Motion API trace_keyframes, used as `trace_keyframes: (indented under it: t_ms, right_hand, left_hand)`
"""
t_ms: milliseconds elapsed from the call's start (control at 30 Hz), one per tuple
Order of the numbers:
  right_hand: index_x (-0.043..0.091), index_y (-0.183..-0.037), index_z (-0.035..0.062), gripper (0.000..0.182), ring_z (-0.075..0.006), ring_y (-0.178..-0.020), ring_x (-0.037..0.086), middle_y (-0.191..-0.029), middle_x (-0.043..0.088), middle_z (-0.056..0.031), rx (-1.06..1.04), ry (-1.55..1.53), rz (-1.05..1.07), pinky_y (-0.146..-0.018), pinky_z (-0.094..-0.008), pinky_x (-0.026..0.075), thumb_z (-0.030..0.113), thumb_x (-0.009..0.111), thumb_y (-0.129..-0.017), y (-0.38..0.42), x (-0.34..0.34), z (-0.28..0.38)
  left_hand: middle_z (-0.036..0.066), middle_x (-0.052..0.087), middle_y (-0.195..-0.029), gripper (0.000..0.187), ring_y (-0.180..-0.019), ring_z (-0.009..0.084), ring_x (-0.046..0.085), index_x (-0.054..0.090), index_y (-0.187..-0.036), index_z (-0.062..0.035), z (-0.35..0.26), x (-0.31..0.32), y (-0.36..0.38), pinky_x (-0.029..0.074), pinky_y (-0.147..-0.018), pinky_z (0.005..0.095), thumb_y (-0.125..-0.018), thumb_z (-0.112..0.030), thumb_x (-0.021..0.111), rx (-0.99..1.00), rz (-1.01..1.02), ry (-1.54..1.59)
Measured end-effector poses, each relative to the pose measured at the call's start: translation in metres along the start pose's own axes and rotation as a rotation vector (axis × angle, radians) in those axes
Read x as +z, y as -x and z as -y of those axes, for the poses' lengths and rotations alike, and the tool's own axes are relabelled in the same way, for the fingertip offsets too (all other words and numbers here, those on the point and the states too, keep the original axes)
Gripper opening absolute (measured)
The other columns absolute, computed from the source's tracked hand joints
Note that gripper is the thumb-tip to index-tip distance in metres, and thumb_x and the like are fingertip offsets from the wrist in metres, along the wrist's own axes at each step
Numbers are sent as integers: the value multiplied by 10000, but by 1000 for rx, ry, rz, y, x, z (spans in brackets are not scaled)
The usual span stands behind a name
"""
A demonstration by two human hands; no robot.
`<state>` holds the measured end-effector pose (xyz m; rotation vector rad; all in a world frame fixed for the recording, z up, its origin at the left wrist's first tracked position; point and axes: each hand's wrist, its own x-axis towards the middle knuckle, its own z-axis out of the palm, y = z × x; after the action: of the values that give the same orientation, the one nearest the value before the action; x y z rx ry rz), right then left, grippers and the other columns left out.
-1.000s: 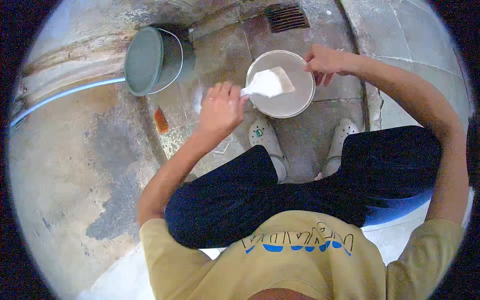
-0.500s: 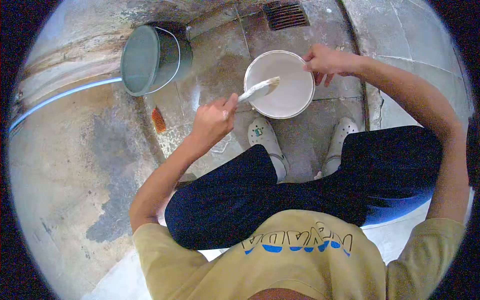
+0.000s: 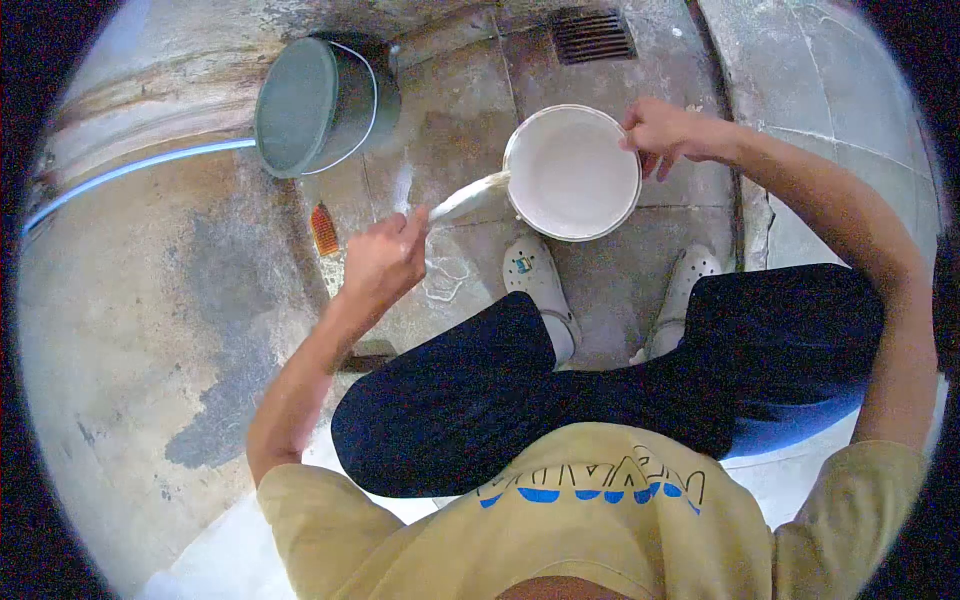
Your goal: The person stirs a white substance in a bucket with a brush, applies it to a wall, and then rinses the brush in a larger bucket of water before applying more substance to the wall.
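Observation:
My left hand (image 3: pixel 385 260) is closed around the handle of a white paintbrush (image 3: pixel 468 196). The brush slants up to the right, and its bristle end overlaps the left rim of a white bucket (image 3: pixel 612 212). On the opposite side, my right hand (image 3: pixel 672 132) grips the bucket's upper right rim, fingers curled over the edge. The bucket's mouth faces me, and its inside looks pale and smooth. Below it are my feet in light clogs (image 3: pixel 537 275).
A dark bucket (image 3: pixel 298 108) with a wire handle lies tipped at the upper left, beside a blue pipe (image 3: pixel 140 170). An orange brush-like piece (image 3: pixel 323 230) lies on the stained floor. A drain grate (image 3: pixel 593 38) is set at the top, and a raised edge runs along the right.
My left hand has drawn the brush back leftward and down, from over the bucket's opening to its left rim. My right hand keeps its hold on the bucket; the view has shifted slightly.

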<state>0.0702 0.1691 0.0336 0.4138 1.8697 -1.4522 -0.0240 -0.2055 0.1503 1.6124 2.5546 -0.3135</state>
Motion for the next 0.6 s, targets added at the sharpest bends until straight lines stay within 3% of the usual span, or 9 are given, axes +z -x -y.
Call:
trace_keyframes:
  t_ms: [167,267,333,367,400,467,500,567,600]
  right_hand:
    - [588,-1122,-30,323,-255,-642,667,-786,656,-163,-104,32,119,-513,-395,569,162,553,-864,-7,-14,-7]
    - [557,-1177,-31,412,-256,-640,665,-782,648,-150,-36,150,54,-505,-374,560,204,611,-843,0,-11,6]
    - [540,-1201,-40,459,-253,-636,664,-806,647,-152,-23,248,48,-519,-361,558,225,632,-838,7,-14,20]
    - [528,-1213,-51,499,-253,-656,666,-844,646,-169,-90,452,-32,-566,-359,555,245,650,-830,11,-16,24]
    - [517,-1225,-62,540,-254,-676,668,-882,645,-187,-154,656,-111,-613,-358,552,265,669,-823,14,-20,28]
    - [515,-1223,-72,559,-255,-733,670,-921,639,-214,-235,755,-165,-673,-356,539,276,678,-816,11,-28,35]
    - [514,-1220,-81,579,-256,-791,671,-959,633,-241,-312,809,-214,-734,-355,527,287,688,-809,5,-32,45]
    - [531,-1210,-66,548,-268,-855,661,-986,633,-246,-421,846,-278,-772,-365,515,274,685,-809,-7,-27,75]
    - [549,-1200,-50,517,-280,-920,650,-1012,633,-251,-521,832,-352,-811,-374,503,262,682,-809,-13,-19,90]
  left_hand:
    - [114,598,-681,229,-571,313,614,603,-1026,-90,-3,-9,5,497,-513,423,-806,-154,602,-144,-113,52]
    - [133,624,-691,213,-580,331,617,606,-1013,-77,-3,-5,6,480,-512,438,-828,-183,598,-327,-171,233]
    - [163,630,-696,203,-565,351,607,607,-977,-57,1,1,3,462,-515,441,-849,-214,594,-566,-198,478]
    - [143,625,-678,250,-547,286,598,601,-965,-36,3,1,2,458,-523,385,-852,-258,617,-732,-110,608]
    - [143,625,-678,250,-547,286,598,601,-965,-36,8,16,7,458,-523,385,-852,-258,617,-752,-143,620]
    - [65,597,-652,231,-553,162,558,602,-959,-50,19,61,18,433,-511,309,-867,-262,621,-836,-454,993]
    - [65,597,-652,231,-553,162,558,602,-959,-50,19,67,20,433,-511,309,-867,-262,621,-853,-490,1006]
    - [-3,553,-655,182,-592,72,510,602,-948,-68,3,83,24,402,-510,245,-884,-238,613,-1011,-775,1490]
    - [-3,553,-655,182,-592,72,510,602,-948,-68,2,93,27,402,-510,245,-884,-238,613,-1027,-791,1503]
